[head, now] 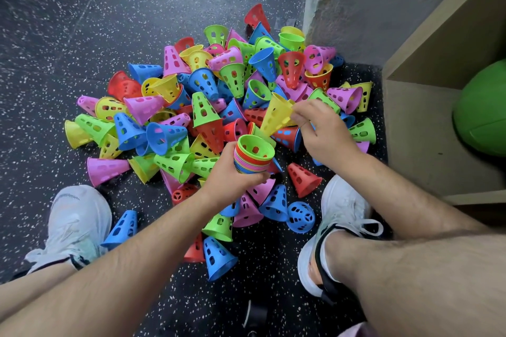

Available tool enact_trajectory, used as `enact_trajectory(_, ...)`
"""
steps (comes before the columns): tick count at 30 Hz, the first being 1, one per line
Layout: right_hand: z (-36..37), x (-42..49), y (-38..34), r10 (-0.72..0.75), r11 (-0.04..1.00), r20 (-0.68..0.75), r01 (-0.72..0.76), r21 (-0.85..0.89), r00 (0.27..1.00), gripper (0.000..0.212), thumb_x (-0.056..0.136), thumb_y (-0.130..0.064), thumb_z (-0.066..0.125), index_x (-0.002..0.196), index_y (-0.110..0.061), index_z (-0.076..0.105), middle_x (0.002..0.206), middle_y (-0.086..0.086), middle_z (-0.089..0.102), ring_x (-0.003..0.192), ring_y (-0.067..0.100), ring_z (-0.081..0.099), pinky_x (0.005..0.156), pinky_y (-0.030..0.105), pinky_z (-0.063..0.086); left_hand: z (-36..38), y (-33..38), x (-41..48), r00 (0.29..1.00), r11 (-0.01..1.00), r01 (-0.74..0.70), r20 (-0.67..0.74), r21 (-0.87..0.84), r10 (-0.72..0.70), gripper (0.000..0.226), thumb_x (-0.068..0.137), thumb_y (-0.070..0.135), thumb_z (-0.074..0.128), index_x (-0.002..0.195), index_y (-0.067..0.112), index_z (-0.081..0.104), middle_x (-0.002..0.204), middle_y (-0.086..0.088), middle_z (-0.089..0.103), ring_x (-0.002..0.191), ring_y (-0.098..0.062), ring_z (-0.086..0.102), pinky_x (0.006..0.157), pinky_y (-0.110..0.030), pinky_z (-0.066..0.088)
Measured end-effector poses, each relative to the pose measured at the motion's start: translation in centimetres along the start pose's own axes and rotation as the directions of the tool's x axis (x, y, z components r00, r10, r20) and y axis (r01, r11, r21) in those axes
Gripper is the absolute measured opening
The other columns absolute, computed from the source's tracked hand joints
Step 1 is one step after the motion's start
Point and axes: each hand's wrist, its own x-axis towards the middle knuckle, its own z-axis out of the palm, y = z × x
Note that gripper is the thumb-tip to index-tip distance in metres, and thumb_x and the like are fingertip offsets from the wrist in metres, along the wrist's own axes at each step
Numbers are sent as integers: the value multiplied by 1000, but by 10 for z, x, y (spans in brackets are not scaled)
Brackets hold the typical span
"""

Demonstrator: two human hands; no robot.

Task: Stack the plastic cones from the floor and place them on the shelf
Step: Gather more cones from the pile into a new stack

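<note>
A big heap of perforated plastic cones (208, 96) in pink, blue, green, yellow and red lies on the dark speckled floor. My left hand (230, 175) grips a nested stack of cones (253, 154), open ends up, with a green one innermost. My right hand (323, 131) pinches a yellow cone (275, 115) near its narrow tip, just above and right of the stack. The yellow cone is tilted, its wide end toward the stack.
A wooden shelf unit (427, 117) stands at the right with a green ball (484, 112) inside it. A grey wall corner (323, 3) rises behind the heap. My two white shoes, left (76, 224) and right (339, 216), flank loose cones near me.
</note>
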Motion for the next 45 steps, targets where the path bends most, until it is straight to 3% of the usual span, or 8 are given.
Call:
enact_trajectory(8, 6, -14, -17, -188, 981, 206, 176, 78, 960, 22, 101, -23, 59, 116, -12, 70, 120, 0, 64, 118, 17, 54, 104, 33, 43, 4, 3, 2, 1000, 1000, -16, -22, -10, 16, 63, 78, 5, 87, 126, 13, 47, 103, -9, 66, 70, -3, 69, 61, -18, 53)
enact_trajectory(17, 2, -36, -16, -85, 989, 336, 38, 144, 938, 28, 102, -33, 55, 127, -27, 66, 132, -13, 57, 132, 2, 43, 113, 28, 35, 14, -1, 6, 999, 999, -34, -15, 5, 34, 66, 75, 13, 91, 125, 21, 50, 107, -3, 67, 88, -15, 70, 69, -26, 56)
enact_trajectory(24, -15, -51, 8, 153, 967, 273, -201, 158, 950, 28, 98, -23, 58, 126, -26, 60, 115, -18, 60, 109, -3, 54, 90, 15, 43, 28, 7, 7, 997, 997, -49, 68, 63, 45, 72, 74, 20, 93, 131, 22, 49, 112, 5, 65, 95, -6, 69, 81, -24, 55)
enact_trajectory(28, -16, -58, 22, 312, 950, 306, -304, -76, 899, 8, 93, -29, 61, 93, -23, 66, 90, -11, 63, 84, 7, 59, 67, 22, 42, 37, 5, 3, 995, 992, -59, 86, 107, 50, 71, 73, 22, 93, 130, 23, 51, 112, 5, 66, 97, -8, 68, 85, -22, 55)
enact_trajectory(31, -12, -63, 30, 499, 845, 326, -368, -389, 803, 42, 94, -44, 58, 64, -14, 55, 63, -2, 57, 65, 19, 55, 52, 30, 33, 43, 1, -3, 994, 991, -55, 100, 125, 42, 69, 73, 26, 93, 128, 26, 52, 112, 8, 67, 98, -5, 68, 87, -26, 54)
enact_trajectory(36, 3, -69, 27, 616, 723, 350, -330, -607, 706, 65, 90, -73, 45, 66, -14, 58, 68, 4, 55, 78, 26, 57, 62, 33, 41, 46, 0, -10, 993, 987, -58, 110, 152, 41, 67, 75, 24, 91, 129, 27, 51, 111, 12, 65, 91, 6, 64, 76, -11, 48)
enact_trajectory(41, 10, -67, 23, 672, 735, 343, -533, -420, 657, 42, 86, -47, 61, 67, -10, 66, 60, 0, 57, 73, 29, 63, 58, 35, 44, 44, -3, -8, 994, 989, -50, 104, 140, 36, 68, 75, 23, 92, 130, 25, 52, 111, 10, 66, 93, 1, 67, 81, -17, 53)
enact_trajectory(45, 5, -67, 20, 591, 806, 315, -560, -194, 742, 19, 90, -36, 61, 89, -20, 71, 80, -9, 67, 84, 17, 65, 73, 33, 52, 41, -6, -5, 996, 991, -46, 79, 126, 36, 67, 73, 26, 93, 126, 29, 52, 111, 8, 67, 96, -8, 69, 86, -30, 57)
